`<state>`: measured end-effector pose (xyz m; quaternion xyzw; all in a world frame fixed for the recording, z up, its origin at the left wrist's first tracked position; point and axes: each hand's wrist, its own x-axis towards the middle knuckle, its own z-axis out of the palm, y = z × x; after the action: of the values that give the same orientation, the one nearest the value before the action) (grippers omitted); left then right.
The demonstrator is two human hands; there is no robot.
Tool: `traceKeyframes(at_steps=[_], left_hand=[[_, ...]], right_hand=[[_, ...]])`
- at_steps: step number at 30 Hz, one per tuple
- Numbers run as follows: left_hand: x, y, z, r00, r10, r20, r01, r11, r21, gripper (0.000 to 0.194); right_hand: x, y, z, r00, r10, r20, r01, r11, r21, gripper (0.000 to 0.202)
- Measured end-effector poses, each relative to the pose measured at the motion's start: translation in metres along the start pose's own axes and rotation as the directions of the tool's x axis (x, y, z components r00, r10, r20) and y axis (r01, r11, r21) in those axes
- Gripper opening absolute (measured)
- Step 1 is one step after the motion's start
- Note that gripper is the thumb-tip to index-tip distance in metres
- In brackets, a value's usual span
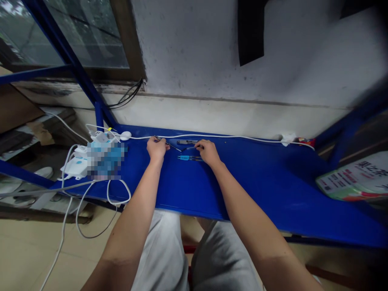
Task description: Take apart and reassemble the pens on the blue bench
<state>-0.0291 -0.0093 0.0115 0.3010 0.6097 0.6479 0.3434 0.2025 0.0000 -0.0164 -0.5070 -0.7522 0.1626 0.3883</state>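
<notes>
My left hand [157,149] is closed in a pinch on a slim dark pen [173,146], its thin tip pointing right and slightly down. Opposite it, my right hand [209,152] pinches a thin dark stick, like a pen refill [189,148], whose end comes close to the pen's tip; I cannot tell whether they touch. Just behind lies a grey pen [183,142], its right end near my right fingers. In front, a pen with a light blue end [184,158] lies flat on the blue table [188,186], partly covered by my right hand.
White power strips and plugs [75,165] with looping cables crowd the table's left end, beside a blurred-out patch. A white cable [242,137] runs along the back edge by the wall. A printed bag [354,178] stands at the right. Blue frame posts [87,89] rise at the sides.
</notes>
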Motion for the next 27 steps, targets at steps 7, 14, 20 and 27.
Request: traceKeyframes(at_steps=[7, 14, 20, 27], left_hand=[[0.002, -0.002, 0.001, 1.0, -0.004, -0.001, 0.004, 1.0, -0.024, 0.023], [0.007, -0.011, 0.008, 0.994, 0.069, 0.084, -0.063, 0.995, -0.073, 0.024], [0.002, -0.009, 0.014, 0.987, 0.017, 0.157, 0.005, 0.99, -0.14, 0.025], [-0.008, -0.006, 0.018, 0.96, -0.049, 0.276, 0.12, 0.962, -0.247, 0.033]], right_hand=[[0.0, 0.003, -0.003, 0.998, 0.011, -0.058, -0.011, 1.0, -0.003, 0.024], [0.0, 0.004, -0.001, 0.997, 0.025, -0.073, -0.025, 1.0, -0.004, 0.025], [0.0, 0.002, -0.002, 0.996, 0.054, -0.07, -0.052, 0.998, 0.023, 0.024], [-0.001, -0.004, -0.003, 0.987, 0.13, -0.094, -0.11, 0.975, 0.194, 0.017]])
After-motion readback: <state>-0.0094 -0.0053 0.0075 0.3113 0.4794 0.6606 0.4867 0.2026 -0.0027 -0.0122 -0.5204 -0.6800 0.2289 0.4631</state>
